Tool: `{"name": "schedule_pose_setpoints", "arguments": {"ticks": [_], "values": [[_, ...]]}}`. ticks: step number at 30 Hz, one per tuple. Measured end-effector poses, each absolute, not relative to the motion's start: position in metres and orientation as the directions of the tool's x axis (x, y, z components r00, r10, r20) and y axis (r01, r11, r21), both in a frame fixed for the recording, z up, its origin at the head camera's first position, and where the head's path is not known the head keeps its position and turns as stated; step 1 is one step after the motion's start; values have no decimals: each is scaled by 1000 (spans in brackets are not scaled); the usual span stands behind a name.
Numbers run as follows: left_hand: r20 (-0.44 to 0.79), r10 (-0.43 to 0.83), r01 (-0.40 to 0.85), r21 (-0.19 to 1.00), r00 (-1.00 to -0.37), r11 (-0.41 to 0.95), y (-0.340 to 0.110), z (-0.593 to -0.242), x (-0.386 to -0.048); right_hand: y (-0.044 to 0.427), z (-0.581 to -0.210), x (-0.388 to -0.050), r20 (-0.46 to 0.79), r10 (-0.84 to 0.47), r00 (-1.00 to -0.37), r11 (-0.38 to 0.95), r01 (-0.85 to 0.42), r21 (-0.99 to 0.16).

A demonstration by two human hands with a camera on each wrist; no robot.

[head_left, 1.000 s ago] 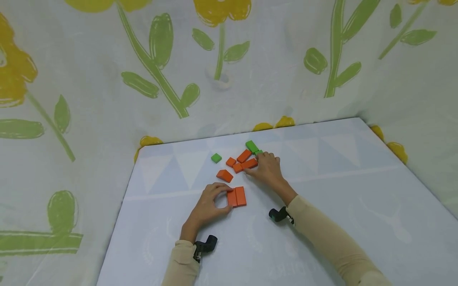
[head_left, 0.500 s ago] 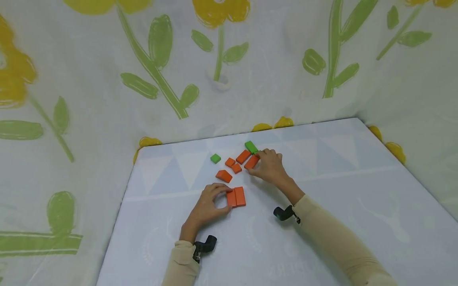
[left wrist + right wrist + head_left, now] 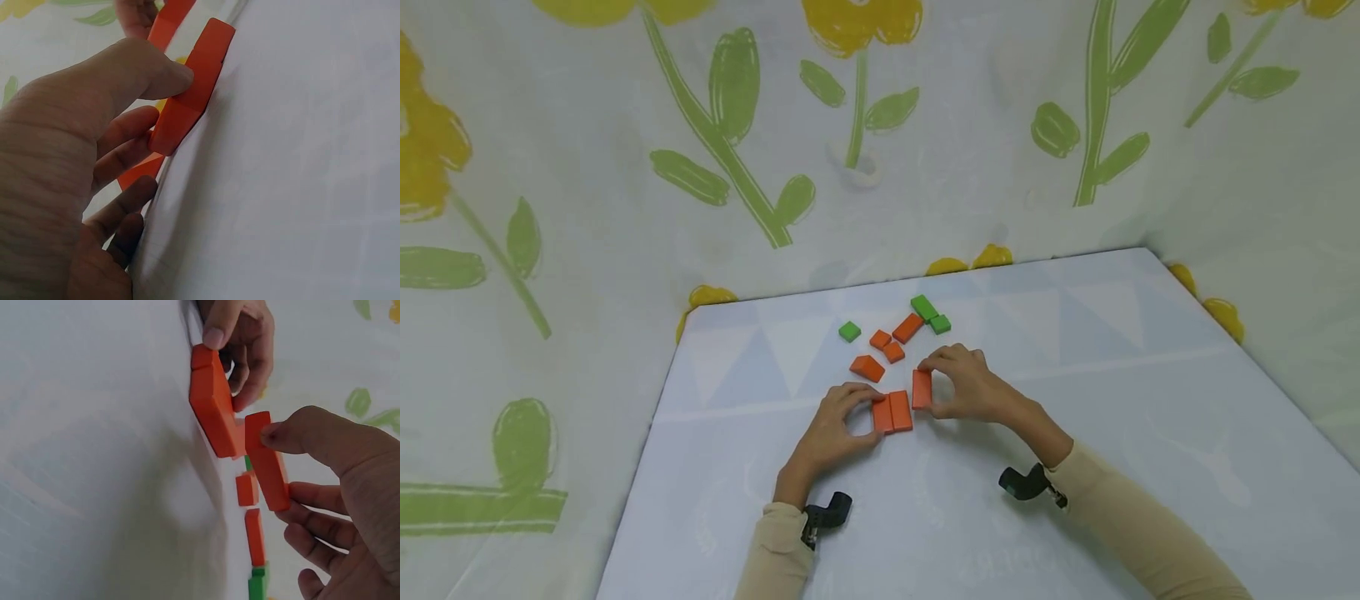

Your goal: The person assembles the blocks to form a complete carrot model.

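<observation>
Two orange blocks lie side by side on the table; my left hand (image 3: 832,429) pinches the left block (image 3: 882,415) by its ends, and the right block (image 3: 901,411) touches it. Just right of the pair, my right hand (image 3: 973,386) pinches a third orange block (image 3: 921,389) between thumb and fingers. The right wrist view shows that held block (image 3: 267,464) lifted off the table, apart from the pair (image 3: 214,412). In the left wrist view, the thumb of my left hand (image 3: 119,94) presses on the orange pair (image 3: 195,87).
Behind the hands lie an orange wedge-like block (image 3: 867,368), two small orange pieces (image 3: 881,339), a longer orange block (image 3: 908,327), a single green block (image 3: 850,332) and two touching green blocks (image 3: 924,308). A flower-patterned cloth (image 3: 962,167) stands behind the table.
My right hand has brought an orange block from the back group toward me, beside the pair, and turned it more upright in the head view. My left hand stays in place.
</observation>
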State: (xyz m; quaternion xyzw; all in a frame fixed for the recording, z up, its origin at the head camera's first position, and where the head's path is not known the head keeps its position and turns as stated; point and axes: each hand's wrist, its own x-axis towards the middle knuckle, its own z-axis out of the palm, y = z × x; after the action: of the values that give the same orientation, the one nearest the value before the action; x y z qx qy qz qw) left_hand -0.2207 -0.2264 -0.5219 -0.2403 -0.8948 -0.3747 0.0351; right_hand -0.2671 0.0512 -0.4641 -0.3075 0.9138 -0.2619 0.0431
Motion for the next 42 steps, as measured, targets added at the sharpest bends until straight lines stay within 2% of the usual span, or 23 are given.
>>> {"name": "schedule_pose_setpoints", "arguments": {"ticks": [7,20,33,37,42], "values": [[229,393,439,659,-891,611,-226,-521,-222,49,-470,-261,51,-647,-761,642,-579,-502],[223,392,435,657,-893,616,-225,-520,-221,48,-479,-265,-18,-666,-746,661,-578,-479],[179,382,396,670,-907,628,-226,-520,-220,48,-486,-269,-29,-682,-731,645,-581,-497],[187,384,403,670,-904,623,-225,-519,-219,50,-482,-274,-5,-661,-750,644,-564,-517],[204,385,416,666,-900,620,-225,-519,-219,46,-474,-288,90,-604,-792,643,-551,-532]]}}
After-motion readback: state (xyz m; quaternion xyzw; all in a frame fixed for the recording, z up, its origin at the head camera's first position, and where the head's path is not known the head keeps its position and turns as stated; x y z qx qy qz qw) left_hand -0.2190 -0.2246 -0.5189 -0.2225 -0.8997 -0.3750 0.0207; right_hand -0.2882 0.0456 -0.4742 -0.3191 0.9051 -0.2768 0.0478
